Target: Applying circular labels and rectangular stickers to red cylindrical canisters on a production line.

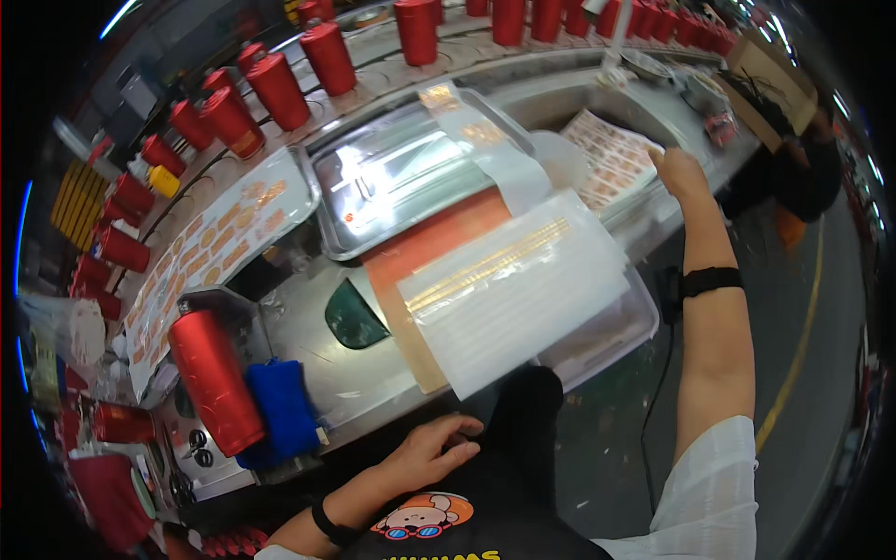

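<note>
My right hand [682, 174] is stretched out to the right, its fingers closed at the corner of a white sheet printed with rows of small orange-brown decals [611, 161]. That sheet lies tilted over a metal basin [551, 110]. My left hand [437, 455] hovers before my lap with thumb and fingers apart, holding nothing. Between the hands lies a white sheet with gold strips [523, 289], on top of an orange-brown board [408, 350]. A metal tray of liquid [392, 187] stands behind it, with a strip of gold-marked paper [490, 145] across its right side.
At left, a red bottle [215, 378] leans beside a blue cloth [282, 411]. A dark green scraper [355, 315] lies on the metal table. Another decal sheet [219, 243] rests at far left. Red bottles [278, 91] line the conveyor behind. A plastic bin [607, 331] sits under the gold-striped sheet.
</note>
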The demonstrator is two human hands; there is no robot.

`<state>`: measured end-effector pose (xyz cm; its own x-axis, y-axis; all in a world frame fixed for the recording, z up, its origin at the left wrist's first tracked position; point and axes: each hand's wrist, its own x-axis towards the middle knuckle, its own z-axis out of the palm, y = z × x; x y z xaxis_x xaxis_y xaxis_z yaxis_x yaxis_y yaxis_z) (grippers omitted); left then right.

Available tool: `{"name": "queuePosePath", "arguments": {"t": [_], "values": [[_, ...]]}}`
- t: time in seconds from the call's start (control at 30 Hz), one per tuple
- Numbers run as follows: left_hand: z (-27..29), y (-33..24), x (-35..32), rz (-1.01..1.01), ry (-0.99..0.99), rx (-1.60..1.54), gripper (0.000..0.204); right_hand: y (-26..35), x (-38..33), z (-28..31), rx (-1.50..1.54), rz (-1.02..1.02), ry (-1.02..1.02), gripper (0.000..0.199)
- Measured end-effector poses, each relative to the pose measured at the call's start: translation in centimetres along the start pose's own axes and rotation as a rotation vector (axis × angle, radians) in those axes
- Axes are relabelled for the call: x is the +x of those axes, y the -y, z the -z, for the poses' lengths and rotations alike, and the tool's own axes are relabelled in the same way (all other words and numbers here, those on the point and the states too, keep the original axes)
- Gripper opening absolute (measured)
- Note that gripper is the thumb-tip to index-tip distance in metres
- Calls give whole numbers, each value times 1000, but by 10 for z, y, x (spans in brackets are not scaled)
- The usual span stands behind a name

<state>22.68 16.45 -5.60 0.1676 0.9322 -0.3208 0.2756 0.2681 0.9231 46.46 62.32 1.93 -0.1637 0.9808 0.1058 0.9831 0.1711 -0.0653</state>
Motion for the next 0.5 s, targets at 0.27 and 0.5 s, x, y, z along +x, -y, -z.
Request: {"name": "queuePosePath", "arguments": {"t": [0.27,0.5], "values": [[-35,65,49,267,-120,-127,21,-40,-215,-50,1361,60,-400,22],[-5,120,86,265,-471,100,20,61,-326,-157,1195,-49,386,26]]}}
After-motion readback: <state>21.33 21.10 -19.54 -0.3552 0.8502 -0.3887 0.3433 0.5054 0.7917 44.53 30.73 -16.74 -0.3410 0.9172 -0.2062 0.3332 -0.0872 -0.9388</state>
